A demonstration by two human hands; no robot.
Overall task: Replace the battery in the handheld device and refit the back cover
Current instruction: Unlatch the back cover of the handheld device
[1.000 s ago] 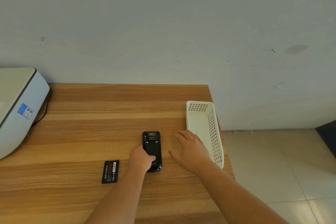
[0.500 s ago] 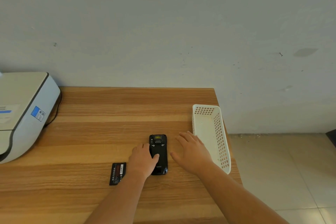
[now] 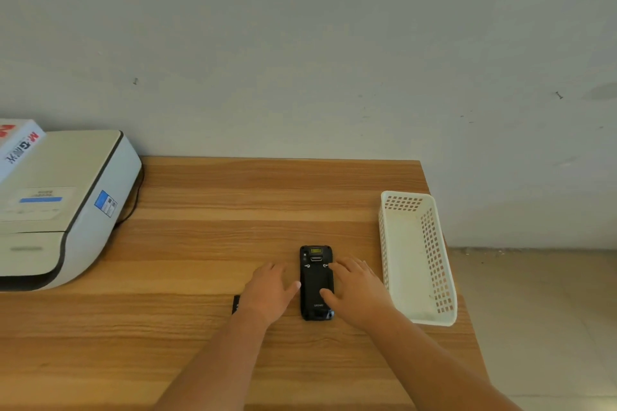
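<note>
A black handheld device point(image 3: 315, 280) lies face down on the wooden table point(image 3: 207, 210), its back cover on. My left hand point(image 3: 268, 294) rests flat just left of it, thumb touching its left edge. My right hand point(image 3: 359, 290) lies on its right side, thumb and fingertips on the back cover. A black battery point(image 3: 236, 304) lies on the table behind my left hand, mostly hidden by it.
A white perforated basket point(image 3: 434, 264) stands at the table's right edge, close to my right hand. A white printer point(image 3: 66, 207) with a paper box on top fills the left. The table's right edge drops to a tiled floor.
My right hand moved left onto the device's right side. My left thumb slid off the back cover to the left edge. The view has shifted, showing more of the printer.
</note>
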